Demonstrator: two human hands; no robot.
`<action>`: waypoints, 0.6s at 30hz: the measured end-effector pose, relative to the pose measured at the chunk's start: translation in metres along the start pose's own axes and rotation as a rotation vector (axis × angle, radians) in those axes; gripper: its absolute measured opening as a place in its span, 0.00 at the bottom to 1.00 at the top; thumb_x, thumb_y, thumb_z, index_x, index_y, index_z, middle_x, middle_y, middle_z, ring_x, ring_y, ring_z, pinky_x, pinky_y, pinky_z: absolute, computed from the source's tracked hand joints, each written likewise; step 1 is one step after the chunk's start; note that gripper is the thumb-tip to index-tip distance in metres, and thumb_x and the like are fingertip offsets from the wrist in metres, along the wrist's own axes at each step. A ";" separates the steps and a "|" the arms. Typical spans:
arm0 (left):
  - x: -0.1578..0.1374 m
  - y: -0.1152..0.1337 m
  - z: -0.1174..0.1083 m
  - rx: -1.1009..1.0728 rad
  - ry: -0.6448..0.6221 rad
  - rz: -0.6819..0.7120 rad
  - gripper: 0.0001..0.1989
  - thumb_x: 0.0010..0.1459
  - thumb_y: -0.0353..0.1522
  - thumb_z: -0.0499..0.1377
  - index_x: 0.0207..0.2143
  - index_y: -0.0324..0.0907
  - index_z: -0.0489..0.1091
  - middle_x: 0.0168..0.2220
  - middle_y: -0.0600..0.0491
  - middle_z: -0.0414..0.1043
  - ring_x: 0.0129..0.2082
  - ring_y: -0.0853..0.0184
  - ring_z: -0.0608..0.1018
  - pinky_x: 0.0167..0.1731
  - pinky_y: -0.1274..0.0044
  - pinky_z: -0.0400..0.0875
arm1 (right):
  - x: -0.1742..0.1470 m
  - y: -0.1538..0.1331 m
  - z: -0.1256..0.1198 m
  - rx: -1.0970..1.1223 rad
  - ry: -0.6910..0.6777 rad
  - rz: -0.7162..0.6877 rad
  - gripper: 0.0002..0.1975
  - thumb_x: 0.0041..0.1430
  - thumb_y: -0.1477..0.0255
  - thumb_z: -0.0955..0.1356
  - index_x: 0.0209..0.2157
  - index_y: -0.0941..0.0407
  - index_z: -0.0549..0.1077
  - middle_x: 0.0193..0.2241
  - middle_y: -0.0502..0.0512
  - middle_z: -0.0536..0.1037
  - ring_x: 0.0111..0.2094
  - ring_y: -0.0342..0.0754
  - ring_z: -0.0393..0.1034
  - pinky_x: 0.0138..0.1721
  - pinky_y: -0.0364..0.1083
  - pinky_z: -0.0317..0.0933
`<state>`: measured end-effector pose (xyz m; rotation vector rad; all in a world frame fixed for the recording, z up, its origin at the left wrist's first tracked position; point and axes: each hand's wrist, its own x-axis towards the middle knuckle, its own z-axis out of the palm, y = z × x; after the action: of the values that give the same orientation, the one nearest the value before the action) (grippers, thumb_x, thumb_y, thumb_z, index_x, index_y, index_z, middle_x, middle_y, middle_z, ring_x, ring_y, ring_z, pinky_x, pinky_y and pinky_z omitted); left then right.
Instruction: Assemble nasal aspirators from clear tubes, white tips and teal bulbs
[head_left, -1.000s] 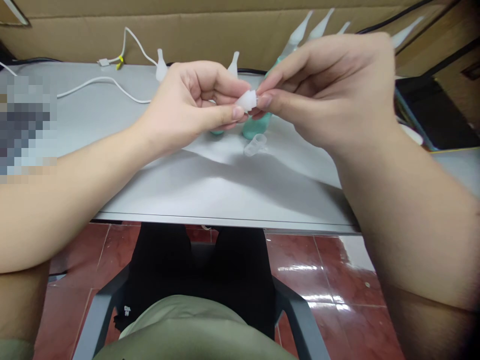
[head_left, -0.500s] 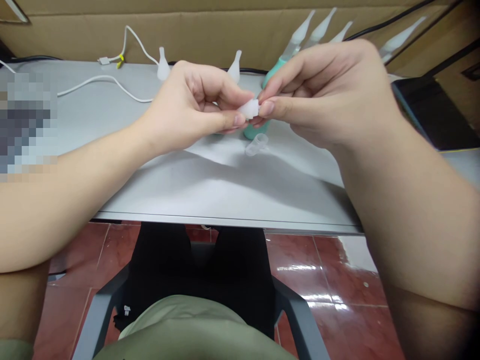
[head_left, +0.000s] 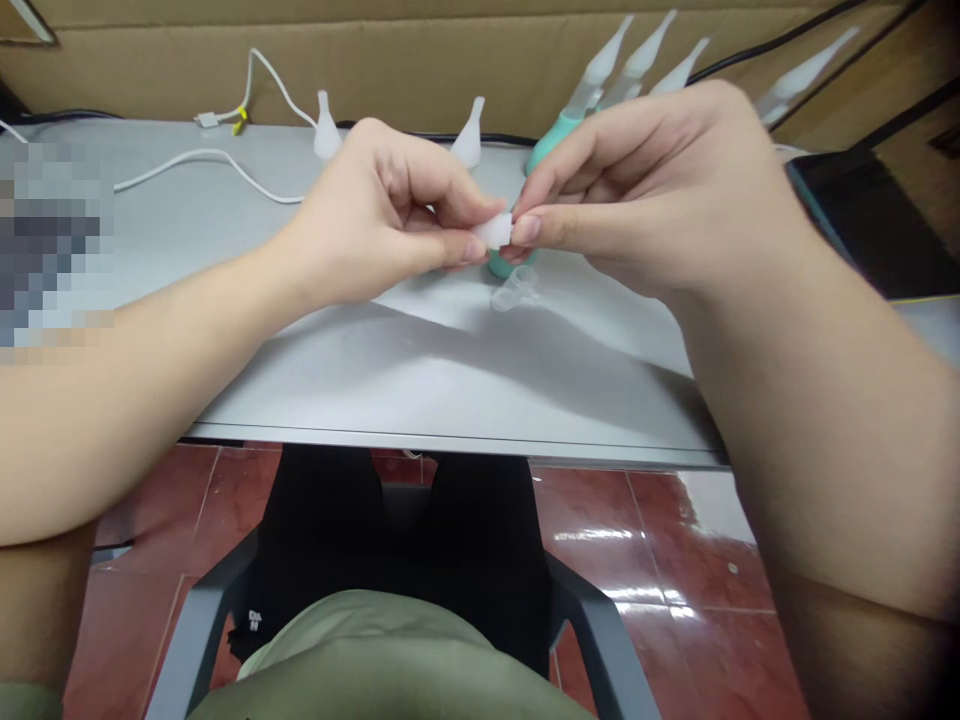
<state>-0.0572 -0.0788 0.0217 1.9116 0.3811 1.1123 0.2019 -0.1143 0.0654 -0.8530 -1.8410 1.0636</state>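
Note:
Between the thumb and fingers of my left hand [head_left: 405, 200] is a white soft nozzle [head_left: 495, 232], lying on its side with its wide end toward the right. My right hand [head_left: 645, 190] pinches at that wide end; a tiny part between thumb and fingertips is mostly hidden. Just below, a clear plastic tube connector [head_left: 514, 288] lies on the table. Part of a teal bulb [head_left: 510, 263] shows behind my fingertips. Two more white nozzles, one at the left [head_left: 325, 130] and another nearer the middle [head_left: 468, 135], stand upright behind my left hand.
Several teal bulbs with clear necks and white tips, one teal bulb [head_left: 553, 143] among them, stand behind my right hand. A white cable [head_left: 217, 155] runs across the grey table [head_left: 420, 380]. A dark flat object [head_left: 877, 220] lies at right. Cardboard [head_left: 420, 60] backs the table.
The white nozzle and both hands' fingertips have shifted slightly left, and less of the nozzle's wide end shows. The pinching grip of both hands is the same.

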 end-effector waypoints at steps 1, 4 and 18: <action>0.000 0.001 0.001 0.016 -0.011 -0.017 0.08 0.61 0.36 0.84 0.41 0.45 0.92 0.41 0.49 0.93 0.46 0.50 0.95 0.55 0.54 0.97 | 0.000 0.000 0.000 0.000 -0.002 0.001 0.21 0.49 0.58 0.96 0.32 0.51 0.91 0.31 0.48 0.89 0.35 0.45 0.86 0.41 0.45 0.81; 0.000 0.005 0.003 0.009 -0.019 -0.029 0.07 0.58 0.33 0.82 0.39 0.47 0.92 0.40 0.51 0.93 0.46 0.50 0.96 0.53 0.56 0.98 | -0.002 0.001 -0.001 0.005 -0.013 0.000 0.24 0.51 0.54 0.96 0.33 0.53 0.91 0.32 0.48 0.89 0.34 0.45 0.86 0.40 0.44 0.82; -0.007 0.014 0.014 -0.106 0.046 -0.001 0.09 0.60 0.25 0.80 0.38 0.50 0.96 0.39 0.57 0.95 0.44 0.56 0.98 0.50 0.65 0.98 | -0.001 0.001 -0.003 -0.011 -0.064 -0.015 0.29 0.51 0.48 0.96 0.34 0.53 0.88 0.31 0.46 0.88 0.33 0.43 0.85 0.38 0.43 0.82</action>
<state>-0.0514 -0.0983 0.0260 1.7952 0.3413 1.1550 0.2053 -0.1134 0.0650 -0.8184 -1.9052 1.0837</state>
